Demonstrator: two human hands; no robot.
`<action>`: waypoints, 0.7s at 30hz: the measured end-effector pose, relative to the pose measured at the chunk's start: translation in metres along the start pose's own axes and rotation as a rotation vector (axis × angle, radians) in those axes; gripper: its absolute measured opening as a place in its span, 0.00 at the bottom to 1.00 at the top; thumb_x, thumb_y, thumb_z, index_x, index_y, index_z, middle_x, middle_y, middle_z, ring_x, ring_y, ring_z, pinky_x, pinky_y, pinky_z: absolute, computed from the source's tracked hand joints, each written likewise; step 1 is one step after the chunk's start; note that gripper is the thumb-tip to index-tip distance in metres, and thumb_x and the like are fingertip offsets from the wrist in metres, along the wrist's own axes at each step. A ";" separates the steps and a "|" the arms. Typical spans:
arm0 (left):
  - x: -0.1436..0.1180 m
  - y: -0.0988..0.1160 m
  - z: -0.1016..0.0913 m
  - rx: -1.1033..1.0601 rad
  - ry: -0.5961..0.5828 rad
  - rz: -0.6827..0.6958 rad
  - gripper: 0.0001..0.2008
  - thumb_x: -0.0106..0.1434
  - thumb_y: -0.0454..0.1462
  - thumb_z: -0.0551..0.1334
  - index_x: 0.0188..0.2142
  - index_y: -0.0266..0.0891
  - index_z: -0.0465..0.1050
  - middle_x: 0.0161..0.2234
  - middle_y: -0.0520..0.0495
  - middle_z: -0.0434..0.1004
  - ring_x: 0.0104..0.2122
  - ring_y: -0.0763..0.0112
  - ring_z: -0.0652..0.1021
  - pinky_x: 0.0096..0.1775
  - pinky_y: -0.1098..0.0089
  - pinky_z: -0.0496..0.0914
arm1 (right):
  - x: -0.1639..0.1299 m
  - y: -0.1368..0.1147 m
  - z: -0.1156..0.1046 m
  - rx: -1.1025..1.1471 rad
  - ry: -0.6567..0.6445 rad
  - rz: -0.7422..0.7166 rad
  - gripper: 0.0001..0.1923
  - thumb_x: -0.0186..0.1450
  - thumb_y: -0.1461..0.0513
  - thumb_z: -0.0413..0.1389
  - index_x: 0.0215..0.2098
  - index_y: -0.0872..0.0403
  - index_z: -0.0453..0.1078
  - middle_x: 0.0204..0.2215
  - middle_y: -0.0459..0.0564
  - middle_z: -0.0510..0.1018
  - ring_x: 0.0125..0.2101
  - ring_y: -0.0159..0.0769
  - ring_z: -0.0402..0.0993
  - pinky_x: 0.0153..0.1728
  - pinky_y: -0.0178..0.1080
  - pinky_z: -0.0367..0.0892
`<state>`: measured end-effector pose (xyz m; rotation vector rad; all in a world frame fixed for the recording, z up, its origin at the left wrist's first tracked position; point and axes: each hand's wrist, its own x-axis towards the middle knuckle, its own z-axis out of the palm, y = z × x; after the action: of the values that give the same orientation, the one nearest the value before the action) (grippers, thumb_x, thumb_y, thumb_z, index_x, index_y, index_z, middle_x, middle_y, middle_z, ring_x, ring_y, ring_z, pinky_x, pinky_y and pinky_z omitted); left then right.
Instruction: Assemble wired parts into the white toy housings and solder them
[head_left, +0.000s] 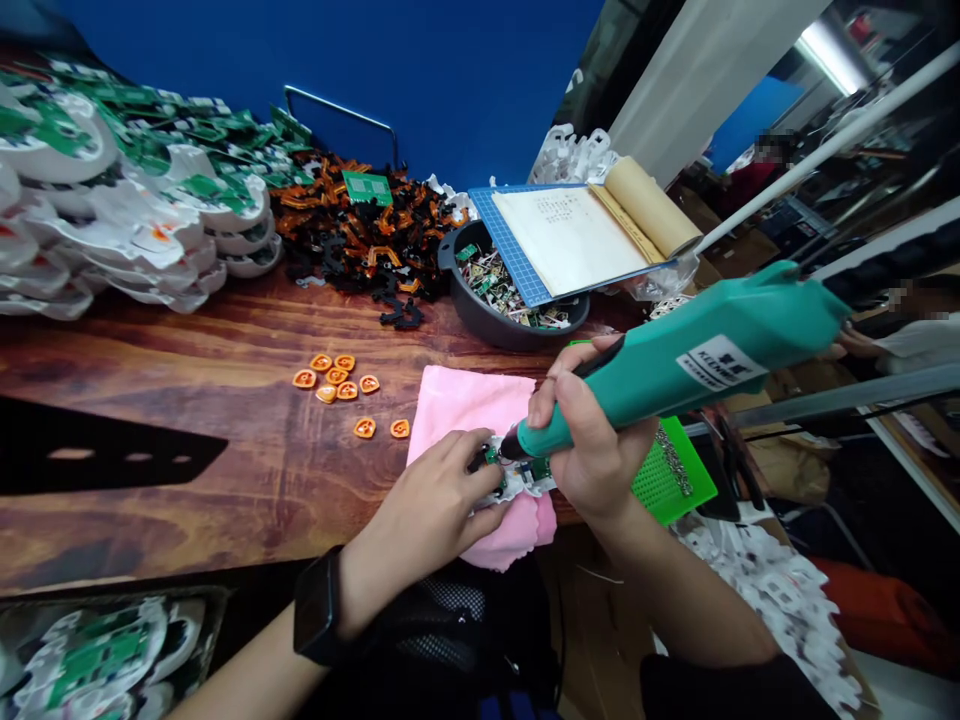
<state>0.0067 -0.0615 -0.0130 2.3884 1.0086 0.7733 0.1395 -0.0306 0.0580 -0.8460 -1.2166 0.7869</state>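
My right hand (592, 440) grips a teal electric screwdriver (675, 370), its tip pressed down onto a small white part with a green circuit board (517, 482). That part rests on a pink cloth (465, 405) at the near edge of the wooden table (225, 420). My left hand (442, 500) pins the part against the cloth with its fingers. A black watch sits on my left wrist.
Several orange pieces (337, 378) lie left of the cloth. Behind stand a black bowl of small parts (495, 300), a blue mat with an open notebook (570, 235), a pile of orange-black parts (360, 235) and stacked white housings (112, 200). A green tray (667, 475) lies right.
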 end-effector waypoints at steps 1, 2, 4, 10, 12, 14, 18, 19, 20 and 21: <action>0.000 0.000 0.000 0.001 0.004 0.002 0.07 0.63 0.38 0.61 0.38 0.39 0.74 0.53 0.38 0.67 0.49 0.56 0.71 0.49 0.56 0.71 | 0.002 -0.003 -0.001 0.002 -0.003 -0.001 0.14 0.60 0.63 0.58 0.44 0.46 0.64 0.31 0.39 0.72 0.17 0.24 0.66 0.21 0.34 0.67; 0.000 0.000 -0.001 0.002 0.007 0.003 0.07 0.64 0.38 0.61 0.38 0.39 0.74 0.52 0.38 0.67 0.49 0.56 0.72 0.48 0.56 0.72 | 0.005 -0.006 -0.003 -0.001 0.009 -0.005 0.15 0.60 0.62 0.58 0.45 0.45 0.63 0.32 0.39 0.72 0.17 0.24 0.66 0.21 0.34 0.67; 0.000 0.000 -0.001 0.006 0.005 0.004 0.07 0.64 0.38 0.60 0.39 0.39 0.73 0.52 0.38 0.67 0.48 0.56 0.72 0.48 0.57 0.72 | 0.019 -0.013 -0.011 -0.014 0.077 -0.030 0.16 0.60 0.62 0.56 0.46 0.45 0.61 0.33 0.39 0.71 0.16 0.23 0.65 0.19 0.34 0.66; -0.001 -0.002 0.001 0.025 0.013 0.015 0.10 0.64 0.37 0.59 0.45 0.40 0.69 0.52 0.39 0.68 0.48 0.56 0.73 0.46 0.58 0.72 | 0.093 -0.002 -0.085 -0.131 0.493 -0.338 0.15 0.58 0.61 0.57 0.42 0.49 0.60 0.30 0.40 0.70 0.15 0.24 0.62 0.16 0.34 0.63; -0.002 -0.005 0.003 0.020 0.049 0.015 0.13 0.63 0.38 0.60 0.47 0.39 0.66 0.50 0.39 0.70 0.48 0.56 0.73 0.46 0.58 0.72 | 0.111 0.011 -0.113 -0.212 0.587 -0.356 0.17 0.56 0.61 0.58 0.41 0.50 0.58 0.30 0.40 0.71 0.15 0.25 0.63 0.16 0.35 0.62; -0.002 -0.006 0.005 0.011 0.100 0.008 0.17 0.63 0.39 0.60 0.50 0.38 0.62 0.49 0.39 0.72 0.48 0.57 0.74 0.46 0.59 0.73 | 0.122 0.024 -0.135 -0.272 0.645 -0.328 0.17 0.55 0.59 0.58 0.40 0.49 0.56 0.27 0.39 0.70 0.15 0.26 0.62 0.16 0.35 0.63; -0.001 -0.009 0.008 0.004 0.146 -0.008 0.20 0.63 0.42 0.60 0.53 0.39 0.60 0.47 0.40 0.74 0.47 0.58 0.76 0.46 0.61 0.73 | 0.125 0.046 -0.153 -0.332 0.678 -0.309 0.17 0.55 0.56 0.58 0.37 0.49 0.55 0.24 0.38 0.68 0.15 0.27 0.62 0.14 0.35 0.61; -0.001 -0.009 0.008 0.005 0.147 -0.009 0.20 0.63 0.42 0.60 0.53 0.39 0.60 0.47 0.41 0.74 0.47 0.58 0.76 0.46 0.61 0.73 | 0.124 0.049 -0.155 -0.348 0.679 -0.308 0.17 0.56 0.55 0.58 0.37 0.49 0.55 0.25 0.38 0.69 0.15 0.27 0.63 0.14 0.34 0.62; -0.001 -0.009 0.008 0.006 0.145 -0.008 0.20 0.63 0.42 0.60 0.52 0.39 0.60 0.47 0.41 0.74 0.46 0.58 0.76 0.46 0.61 0.73 | 0.124 0.053 -0.156 -0.361 0.678 -0.304 0.17 0.56 0.54 0.58 0.37 0.49 0.55 0.26 0.38 0.69 0.15 0.27 0.63 0.14 0.34 0.62; -0.001 -0.009 0.008 0.010 0.143 -0.008 0.20 0.63 0.43 0.60 0.52 0.39 0.60 0.47 0.40 0.74 0.46 0.58 0.76 0.45 0.61 0.73 | 0.124 0.055 -0.157 -0.369 0.677 -0.299 0.17 0.56 0.54 0.58 0.36 0.49 0.55 0.27 0.39 0.69 0.15 0.26 0.63 0.15 0.34 0.63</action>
<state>0.0069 -0.0581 -0.0243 2.3639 1.0790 0.9499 0.3120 0.0841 0.0448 -1.0829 -0.8478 0.0054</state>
